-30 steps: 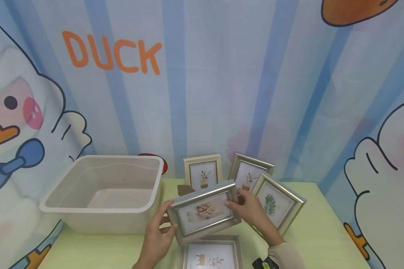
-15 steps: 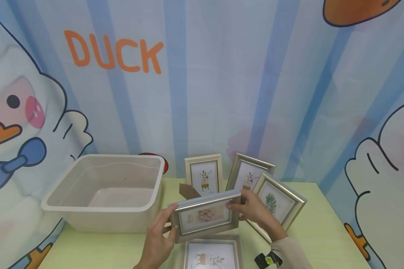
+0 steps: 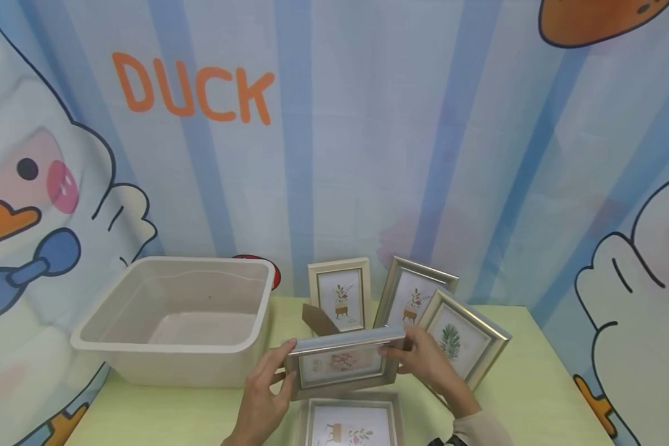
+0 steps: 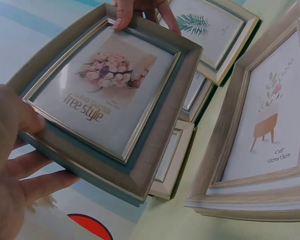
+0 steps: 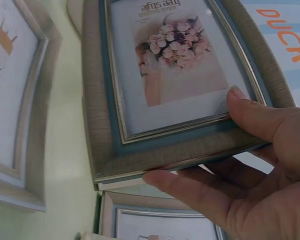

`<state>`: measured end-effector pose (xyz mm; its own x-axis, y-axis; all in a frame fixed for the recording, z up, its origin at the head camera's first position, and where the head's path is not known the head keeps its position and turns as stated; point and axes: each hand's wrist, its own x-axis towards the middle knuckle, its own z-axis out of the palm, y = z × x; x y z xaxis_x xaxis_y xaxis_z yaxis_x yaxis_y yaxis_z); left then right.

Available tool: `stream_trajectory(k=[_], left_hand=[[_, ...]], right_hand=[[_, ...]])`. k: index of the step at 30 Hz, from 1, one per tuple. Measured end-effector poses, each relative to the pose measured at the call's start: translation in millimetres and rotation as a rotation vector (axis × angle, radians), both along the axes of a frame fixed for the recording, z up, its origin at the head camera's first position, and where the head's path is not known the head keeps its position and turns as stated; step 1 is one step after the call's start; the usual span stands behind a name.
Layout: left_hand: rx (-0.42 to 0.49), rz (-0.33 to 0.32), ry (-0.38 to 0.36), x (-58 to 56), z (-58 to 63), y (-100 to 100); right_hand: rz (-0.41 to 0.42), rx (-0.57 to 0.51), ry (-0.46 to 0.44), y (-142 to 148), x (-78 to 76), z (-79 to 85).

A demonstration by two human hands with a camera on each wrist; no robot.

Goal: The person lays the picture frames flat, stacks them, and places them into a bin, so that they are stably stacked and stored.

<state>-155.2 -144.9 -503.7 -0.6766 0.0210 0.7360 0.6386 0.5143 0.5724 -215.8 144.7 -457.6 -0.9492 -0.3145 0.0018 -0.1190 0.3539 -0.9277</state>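
Observation:
I hold a silver-grey picture frame [image 3: 342,363] with a flower print [image 4: 110,95] [image 5: 175,75] above the table, one hand at each short end. My left hand [image 3: 264,396] grips its left end, thumb on the front [image 4: 15,120]. My right hand [image 3: 426,362] grips the right end, thumb on the front rim [image 5: 255,117], fingers underneath. The frame is tilted back, with its brown easel stand [image 3: 318,320] sticking up behind. A flat frame with a chair print [image 3: 348,424] [image 4: 262,130] lies just below it.
A beige plastic tub [image 3: 173,319] stands at the left on the green table [image 3: 535,384]. Three small frames stand near the back: a cream one [image 3: 340,294], a silver one [image 3: 412,291] and a leaf-print one [image 3: 463,337]. The duck curtain [image 3: 334,124] hangs behind.
The flower frame has tipped further back and dropped a little, so its face looks flatter from the head view. Both hands have kept their grip.

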Motion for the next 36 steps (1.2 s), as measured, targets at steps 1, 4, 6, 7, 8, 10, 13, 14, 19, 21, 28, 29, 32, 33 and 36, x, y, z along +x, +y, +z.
stream_trajectory(k=[1,4,6,7,8,10,13,14,19,21,28,29,32,33,36], left_hand=[[0.001,-0.005,0.010,-0.7,0.1,-0.3],[0.002,-0.008,0.030,-2.5,-0.1,-1.0],[0.006,-0.009,0.028,-3.2,-0.5,-1.5],[0.009,-0.010,0.022,-3.3,-0.6,-1.8],[0.011,-0.010,0.017,-3.4,-0.7,-2.1],[0.024,-0.022,0.010,-3.9,-0.2,-2.7],[0.036,-0.047,0.002,-4.8,2.0,-3.7],[0.039,-0.063,-0.001,-5.3,2.9,-4.3],[0.038,-0.198,-0.103,-6.2,6.7,-11.1],[0.044,-0.261,-0.180,-6.5,8.1,-15.5],[0.001,-0.402,-0.367,-9.0,20.7,-27.3],[-0.018,-0.407,-0.403,-9.2,23.1,-27.8],[-0.073,-0.415,-0.532,-9.9,29.2,-27.7],[-0.080,-0.420,-0.571,-10.2,30.8,-27.3],[-0.106,-0.440,-0.638,-11.6,34.2,-26.3]], right_hand=[[-0.008,-0.002,0.016,0.2,1.3,-2.7],[-0.035,-0.004,0.073,0.7,5.0,-10.6],[-0.053,0.000,0.127,0.5,7.5,-15.7],[-0.063,0.006,0.160,0.1,9.1,-18.4],[-0.076,0.014,0.196,-0.4,10.8,-21.2],[-0.113,0.026,0.260,-2.1,14.4,-27.5],[-0.163,0.023,0.329,-4.4,20.9,-36.8],[-0.176,0.009,0.337,-4.9,22.8,-39.6],[-0.221,-0.081,0.371,-4.2,32.4,-51.0],[-0.235,-0.107,0.359,-3.1,35.9,-54.6],[-0.252,-0.131,0.362,-1.3,41.1,-64.2],[-0.244,-0.127,0.394,-1.1,41.1,-66.0],[-0.216,-0.131,0.474,-0.8,41.2,-71.9],[-0.206,-0.133,0.500,-0.8,41.2,-73.7],[-0.200,-0.148,0.550,-1.4,41.1,-77.9]])
